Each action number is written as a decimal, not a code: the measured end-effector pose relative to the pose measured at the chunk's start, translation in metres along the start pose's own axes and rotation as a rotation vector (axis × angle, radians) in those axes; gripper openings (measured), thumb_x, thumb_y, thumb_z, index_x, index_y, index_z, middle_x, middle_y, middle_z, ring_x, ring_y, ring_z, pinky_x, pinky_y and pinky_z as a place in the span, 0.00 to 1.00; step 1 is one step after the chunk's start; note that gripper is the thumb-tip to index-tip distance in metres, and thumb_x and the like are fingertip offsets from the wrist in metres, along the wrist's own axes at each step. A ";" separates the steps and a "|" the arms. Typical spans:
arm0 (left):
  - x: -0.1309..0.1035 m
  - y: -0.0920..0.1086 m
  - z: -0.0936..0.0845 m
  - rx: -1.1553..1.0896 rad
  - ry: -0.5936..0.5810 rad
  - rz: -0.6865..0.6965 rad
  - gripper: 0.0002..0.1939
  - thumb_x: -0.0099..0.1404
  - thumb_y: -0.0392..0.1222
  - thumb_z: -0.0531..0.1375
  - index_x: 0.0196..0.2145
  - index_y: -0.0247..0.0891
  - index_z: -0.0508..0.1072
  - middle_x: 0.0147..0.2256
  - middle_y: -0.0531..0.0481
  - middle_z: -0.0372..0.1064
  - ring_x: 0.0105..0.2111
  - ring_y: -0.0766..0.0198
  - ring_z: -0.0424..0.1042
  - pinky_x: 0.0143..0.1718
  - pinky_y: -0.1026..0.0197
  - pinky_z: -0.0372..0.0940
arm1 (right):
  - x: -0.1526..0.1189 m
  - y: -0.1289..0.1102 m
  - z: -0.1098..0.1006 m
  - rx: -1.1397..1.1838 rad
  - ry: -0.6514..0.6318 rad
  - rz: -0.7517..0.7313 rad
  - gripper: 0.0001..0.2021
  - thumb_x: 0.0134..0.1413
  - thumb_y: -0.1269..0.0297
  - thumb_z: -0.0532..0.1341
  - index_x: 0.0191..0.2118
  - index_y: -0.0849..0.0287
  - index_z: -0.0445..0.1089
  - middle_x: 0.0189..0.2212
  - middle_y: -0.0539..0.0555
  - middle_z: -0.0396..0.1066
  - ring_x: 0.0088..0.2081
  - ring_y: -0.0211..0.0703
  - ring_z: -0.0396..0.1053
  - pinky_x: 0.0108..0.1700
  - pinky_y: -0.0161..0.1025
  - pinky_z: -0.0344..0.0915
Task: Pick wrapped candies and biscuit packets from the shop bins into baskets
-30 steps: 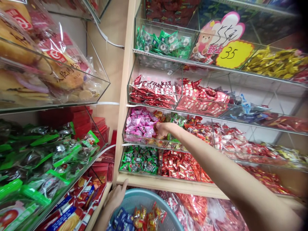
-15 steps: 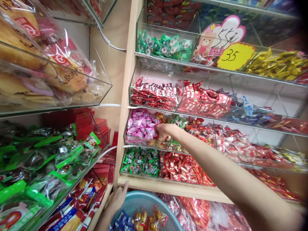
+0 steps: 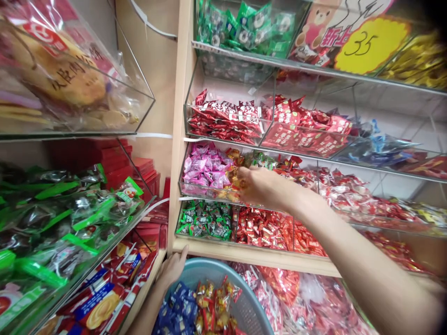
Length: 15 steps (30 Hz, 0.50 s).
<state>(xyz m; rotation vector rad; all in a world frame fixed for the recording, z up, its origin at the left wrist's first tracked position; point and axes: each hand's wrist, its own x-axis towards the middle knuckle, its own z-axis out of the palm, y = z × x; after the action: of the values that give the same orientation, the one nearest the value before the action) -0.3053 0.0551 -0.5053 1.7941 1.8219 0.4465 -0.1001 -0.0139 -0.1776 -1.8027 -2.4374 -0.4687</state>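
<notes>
My right hand (image 3: 257, 187), blurred by motion, is in front of a compartment of gold-wrapped candies (image 3: 233, 179) on the shelf. Its fingers are curled together, and what they hold, if anything, is hidden. Pink-wrapped candies (image 3: 206, 167) lie just left of the gold ones. Lower down, my left hand (image 3: 173, 266) is closed at the left rim of a blue-grey plastic basket (image 3: 249, 291), one digit pointing up and the other fingers mostly hidden. Inside the basket are blue-wrapped candies (image 3: 178, 307) and gold-and-red wrapped candies (image 3: 216, 302).
Green-and-black wrapped candies (image 3: 206, 218) and red candies (image 3: 263, 228) fill the row below. Clear panels divide the shelves. A wooden upright (image 3: 179, 93) separates the left shelf with green-edged packets (image 3: 80, 218). A yellow price tag (image 3: 372, 45) hangs upper right.
My right hand has drawn back and rightward from the pink and gold candies. The view has tilted down, showing more of the basket. My left hand stays at the rim.
</notes>
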 end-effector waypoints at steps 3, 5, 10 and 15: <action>-0.002 0.002 -0.002 0.013 -0.009 -0.003 0.43 0.57 0.63 0.27 0.28 0.35 0.74 0.34 0.35 0.73 0.41 0.45 0.69 0.42 0.49 0.59 | -0.036 -0.007 0.047 0.254 -0.081 -0.120 0.08 0.47 0.66 0.56 0.36 0.58 0.62 0.32 0.53 0.65 0.28 0.36 0.64 0.28 0.34 0.60; -0.002 0.003 -0.002 0.014 -0.017 -0.012 0.42 0.57 0.63 0.28 0.29 0.36 0.75 0.34 0.36 0.73 0.41 0.45 0.69 0.42 0.49 0.59 | -0.053 -0.012 0.099 0.400 -0.249 -0.127 0.11 0.43 0.67 0.58 0.36 0.57 0.63 0.33 0.53 0.66 0.30 0.37 0.65 0.28 0.33 0.60; 0.000 0.001 0.001 -0.022 -0.030 -0.007 0.43 0.56 0.64 0.28 0.31 0.37 0.75 0.35 0.37 0.73 0.42 0.46 0.68 0.43 0.50 0.58 | -0.074 -0.023 0.238 0.556 -0.437 -0.006 0.22 0.36 0.68 0.61 0.44 0.58 0.61 0.40 0.55 0.66 0.41 0.45 0.65 0.39 0.36 0.61; 0.001 0.000 0.003 -0.037 -0.029 -0.003 0.43 0.56 0.65 0.28 0.31 0.38 0.75 0.35 0.38 0.73 0.42 0.47 0.68 0.44 0.50 0.58 | -0.079 -0.045 0.299 0.657 -0.312 0.071 0.22 0.38 0.65 0.60 0.45 0.57 0.60 0.42 0.54 0.66 0.43 0.44 0.65 0.43 0.34 0.60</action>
<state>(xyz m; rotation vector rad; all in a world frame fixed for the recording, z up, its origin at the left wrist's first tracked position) -0.3042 0.0553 -0.5077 1.7642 1.7848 0.4481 -0.0820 -0.0127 -0.4899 -1.7295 -2.2837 0.5981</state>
